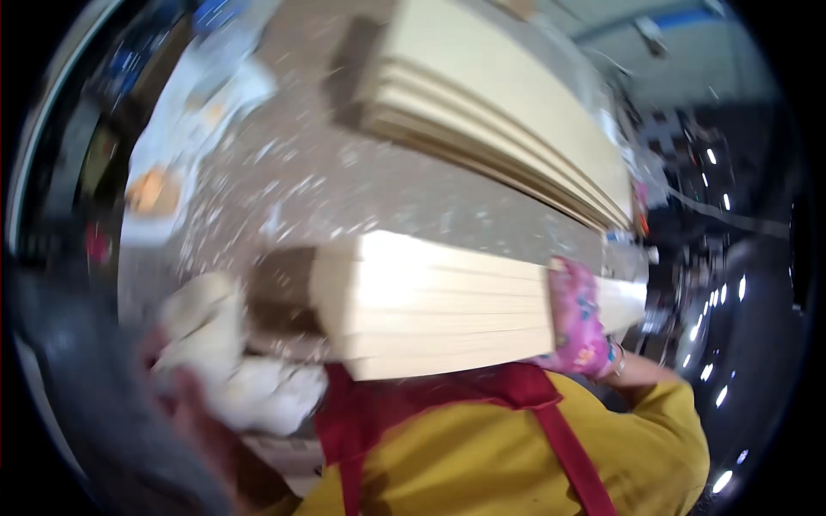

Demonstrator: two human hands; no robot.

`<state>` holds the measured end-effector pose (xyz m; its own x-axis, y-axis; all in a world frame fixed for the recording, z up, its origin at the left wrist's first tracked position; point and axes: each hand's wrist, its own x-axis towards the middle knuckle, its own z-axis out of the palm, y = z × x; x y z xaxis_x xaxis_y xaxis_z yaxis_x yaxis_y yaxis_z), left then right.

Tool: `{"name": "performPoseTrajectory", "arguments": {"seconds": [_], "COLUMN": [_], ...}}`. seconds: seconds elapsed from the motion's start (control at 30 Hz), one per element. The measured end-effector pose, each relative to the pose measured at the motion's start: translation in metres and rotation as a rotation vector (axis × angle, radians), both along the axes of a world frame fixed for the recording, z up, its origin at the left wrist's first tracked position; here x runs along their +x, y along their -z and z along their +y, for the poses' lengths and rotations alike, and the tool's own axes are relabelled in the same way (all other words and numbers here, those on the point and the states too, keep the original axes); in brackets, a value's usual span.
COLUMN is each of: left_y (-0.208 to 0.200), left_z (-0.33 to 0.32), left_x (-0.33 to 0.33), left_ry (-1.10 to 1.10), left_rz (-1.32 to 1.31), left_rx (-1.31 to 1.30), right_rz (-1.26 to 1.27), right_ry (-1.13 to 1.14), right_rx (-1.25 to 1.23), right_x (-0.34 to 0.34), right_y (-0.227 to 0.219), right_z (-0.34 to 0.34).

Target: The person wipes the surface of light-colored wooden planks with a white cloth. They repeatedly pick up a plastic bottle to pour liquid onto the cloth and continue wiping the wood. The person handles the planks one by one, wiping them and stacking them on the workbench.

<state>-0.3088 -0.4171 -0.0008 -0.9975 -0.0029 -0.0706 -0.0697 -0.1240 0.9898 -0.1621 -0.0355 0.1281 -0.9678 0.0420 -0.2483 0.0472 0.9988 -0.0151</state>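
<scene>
A narrow stack of pale wooden boards [447,301] lies crosswise close in front of my body, its long edges facing up. My right hand [578,316], in a pink flowered glove, is wrapped over the stack toward its right end. Off the stack's left end, my left hand [176,370] is smeared by motion. It appears closed on a bunched white cloth [267,396], though its separate fingers do not show clearly. A dark shadow falls between the cloth and the boards.
Farther back lies a larger stack of pale boards [508,95]. The brown worktop [301,163] is strewn with white flecks. White sheeting [172,163] with an orange-tan lump [153,191] lies at the left. Clear plastic [650,172] is bunched at the right.
</scene>
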Motion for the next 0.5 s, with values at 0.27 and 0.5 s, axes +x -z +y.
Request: {"name": "performPoseTrajectory", "arguments": {"seconds": [0.27, 0.5], "left_y": [-0.149, -0.206], "left_z": [0.13, 0.347], "left_x": [-0.069, -0.055], "left_ry": [-0.006, 0.735], "left_rz": [0.696, 0.698], "left_rx": [-0.219, 0.223], "right_rz": [0.211, 0.34], "right_ry": [-0.024, -0.119], "right_rx": [-0.204, -0.176], "right_x": [0.015, 0.023], "right_y": [0.001, 0.018], "right_z": [0.005, 0.011]}}
